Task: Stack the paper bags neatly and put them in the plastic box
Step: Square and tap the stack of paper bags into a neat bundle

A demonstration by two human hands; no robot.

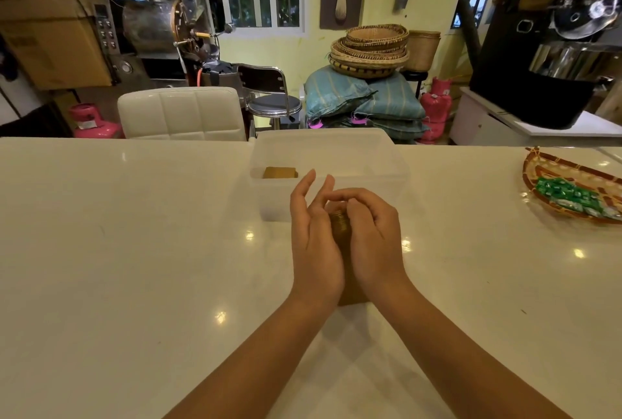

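Both hands meet just in front of the plastic box (387, 179), on the near side of it, over the white desk (134, 250). The left hand (314, 240) stands on edge with its fingers straight and slightly fanned, its palm pressed against the left side of a stack of brown paper bags (340, 228). The right hand (373, 233) curls over the stack from the other side, fingers bent across its top, so the stack is squeezed between the two palms. Only a narrow strip of the bags shows between them, and a corner near the wrists. Inside the plastic box, at its left end, lies another brown stack (280, 172). Right of the box, a woven tray (545, 176) holds green-wrapped sweets (568, 194). No writing is legible anywhere.
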